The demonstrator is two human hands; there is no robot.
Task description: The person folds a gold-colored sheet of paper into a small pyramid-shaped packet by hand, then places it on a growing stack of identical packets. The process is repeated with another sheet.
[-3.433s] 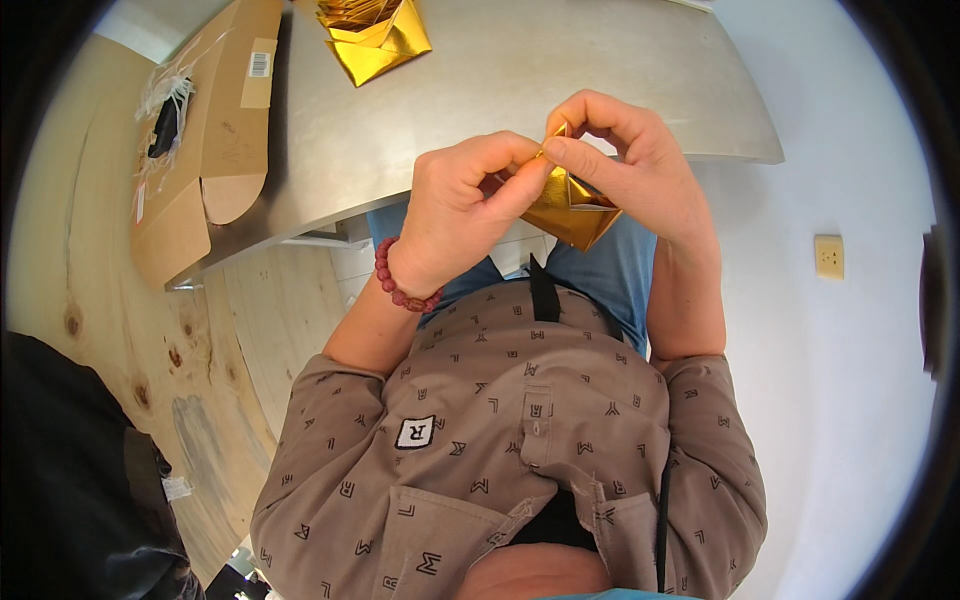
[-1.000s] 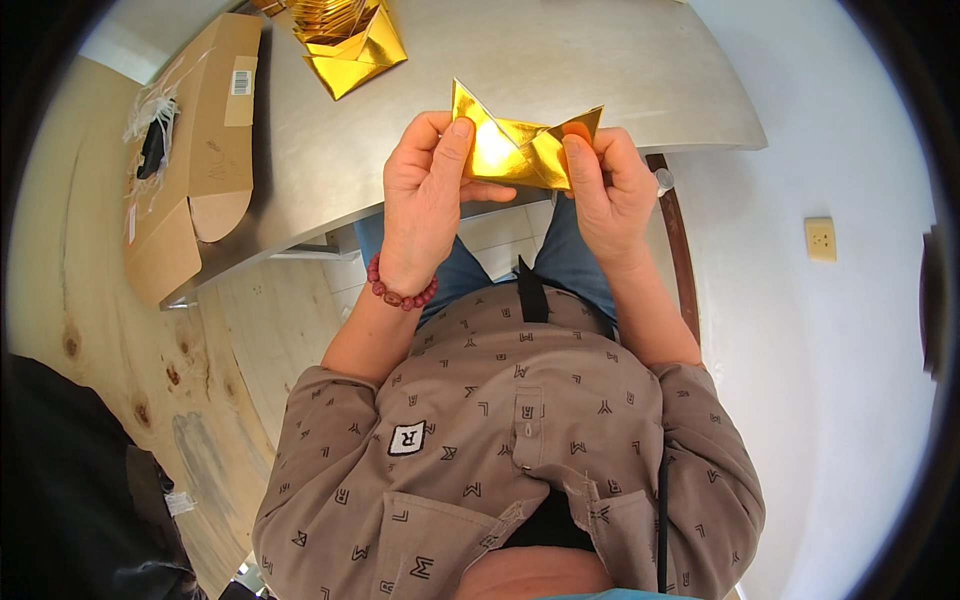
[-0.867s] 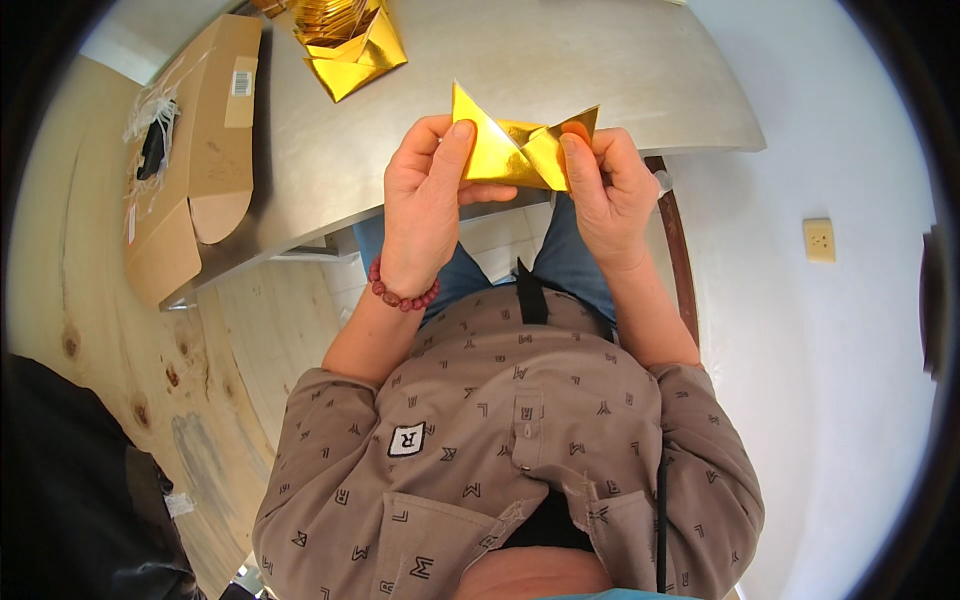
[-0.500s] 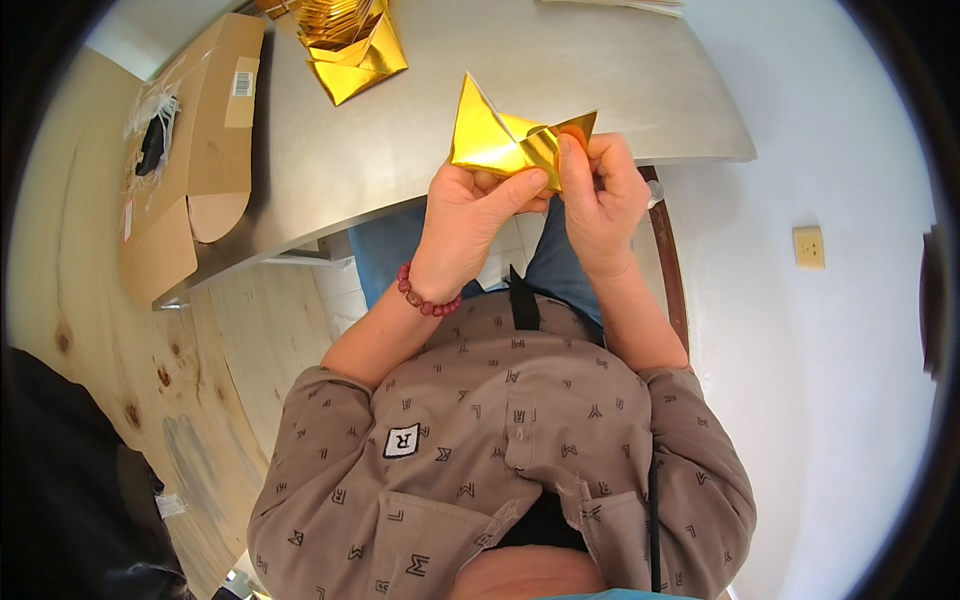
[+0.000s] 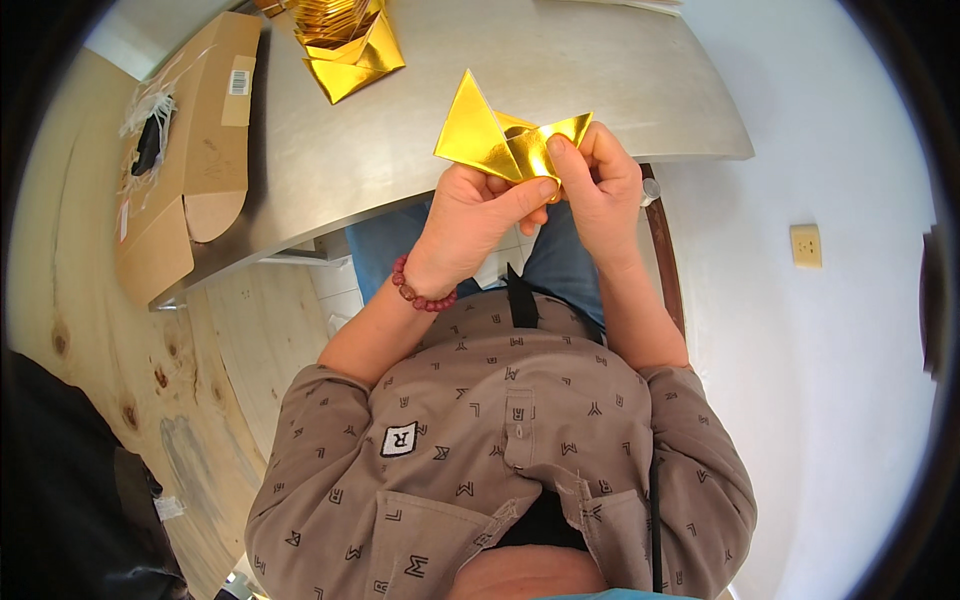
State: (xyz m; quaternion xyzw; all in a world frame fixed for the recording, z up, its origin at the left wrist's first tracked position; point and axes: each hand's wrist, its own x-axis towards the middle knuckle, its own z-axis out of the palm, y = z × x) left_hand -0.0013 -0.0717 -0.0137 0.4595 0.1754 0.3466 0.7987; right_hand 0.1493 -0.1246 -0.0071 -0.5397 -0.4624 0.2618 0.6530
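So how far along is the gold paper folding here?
Done: finished-looking gold pieces are stacked at the table's far edge. In hand: the left hand and right hand pinch a part-folded gold sheet, one pointed flap raised. Left: its remaining folds; no flat sheets are visible.

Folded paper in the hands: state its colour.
Shiny metallic gold folded paper, clearest in the head view.

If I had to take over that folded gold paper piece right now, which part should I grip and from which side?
Probably the big pointed flap on the folded gold paper piece, coming from the person's left. That triangle sticks up free of both hands, flat and broad enough to pinch. The middle and right end are covered: the left hand pinches it from below, and the right hand wraps its right part.
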